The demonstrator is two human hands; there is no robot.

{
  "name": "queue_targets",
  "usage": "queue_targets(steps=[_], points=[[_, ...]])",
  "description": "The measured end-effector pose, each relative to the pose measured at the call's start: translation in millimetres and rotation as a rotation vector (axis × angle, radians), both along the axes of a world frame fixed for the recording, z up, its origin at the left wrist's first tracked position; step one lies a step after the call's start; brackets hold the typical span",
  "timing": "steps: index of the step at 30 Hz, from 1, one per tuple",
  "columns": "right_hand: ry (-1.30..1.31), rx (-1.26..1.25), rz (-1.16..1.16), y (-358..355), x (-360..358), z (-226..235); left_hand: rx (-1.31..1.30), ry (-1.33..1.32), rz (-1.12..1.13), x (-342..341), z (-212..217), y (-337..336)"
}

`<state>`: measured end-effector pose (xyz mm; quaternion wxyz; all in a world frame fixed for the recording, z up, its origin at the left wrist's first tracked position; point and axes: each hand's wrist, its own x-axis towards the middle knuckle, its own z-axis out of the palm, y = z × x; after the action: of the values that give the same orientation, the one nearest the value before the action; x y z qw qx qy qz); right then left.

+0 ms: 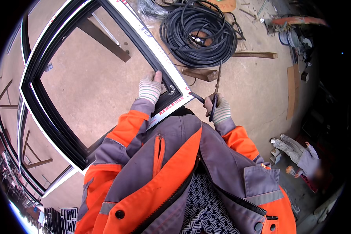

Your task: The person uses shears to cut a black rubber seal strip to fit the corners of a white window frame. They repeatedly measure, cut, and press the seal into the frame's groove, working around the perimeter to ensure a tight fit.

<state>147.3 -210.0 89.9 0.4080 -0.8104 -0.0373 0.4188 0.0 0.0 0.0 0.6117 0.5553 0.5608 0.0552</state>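
Jacket point(152, 191) foremost, frame point(173, 76) touches left fingers point(158, 76), tool point(218, 80) inside right fingers point(208, 104)

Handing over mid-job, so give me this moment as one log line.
left hand: on frame, near corner | right hand: holding scissors | coil: beyond scissors

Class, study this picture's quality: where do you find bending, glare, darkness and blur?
In the head view, the white-edged frame bows along its sides; in the head view, blue-white glare at the lower-left rim, near-black along the right; in the head view, a smeared patch covers the other person's head, while the left hand and right hand look fairly sharp.
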Motion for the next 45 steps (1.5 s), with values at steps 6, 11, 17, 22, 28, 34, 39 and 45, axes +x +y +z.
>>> queue_targets(steps=[6,11,17,22,28,34,39,45], points=[[0.01,0.008,-0.026,-1.1,2.0,-0.9,0.367,0.121,-0.066,3.8,-22.9,-8.9],[0.011,0.021,-0.031,-4.7,-0.6,-4.6,0.199,0.129,-0.066,6.2,-1.3,-3.4],[0.011,-0.011,-0.052,-9.9,-0.3,-6.6,-0.081,-0.056,-0.127,-3.4,16.8,-3.5],[0.024,-0.013,-0.054,-8.1,-0.9,-0.1,-0.066,-0.105,-0.173,-11.9,6.7,-3.5],[0.02,-0.013,-0.023,-7.5,-1.2,-2.3,-0.029,-0.032,-0.118,-5.2,9.5,-8.0],[0.017,-0.052,-0.013,-2.6,-2.8,-1.1,-0.092,-0.086,-0.143,-9.0,7.5,-4.1],[0.028,-0.055,-0.022,-1.5,-3.0,1.8,-0.02,-0.136,-0.29,-18.9,-3.9,-2.9],[0.021,-0.03,-0.012,-4.4,-4.9,0.4,0.015,-0.039,-0.275,-14.4,9.2,-7.8]])
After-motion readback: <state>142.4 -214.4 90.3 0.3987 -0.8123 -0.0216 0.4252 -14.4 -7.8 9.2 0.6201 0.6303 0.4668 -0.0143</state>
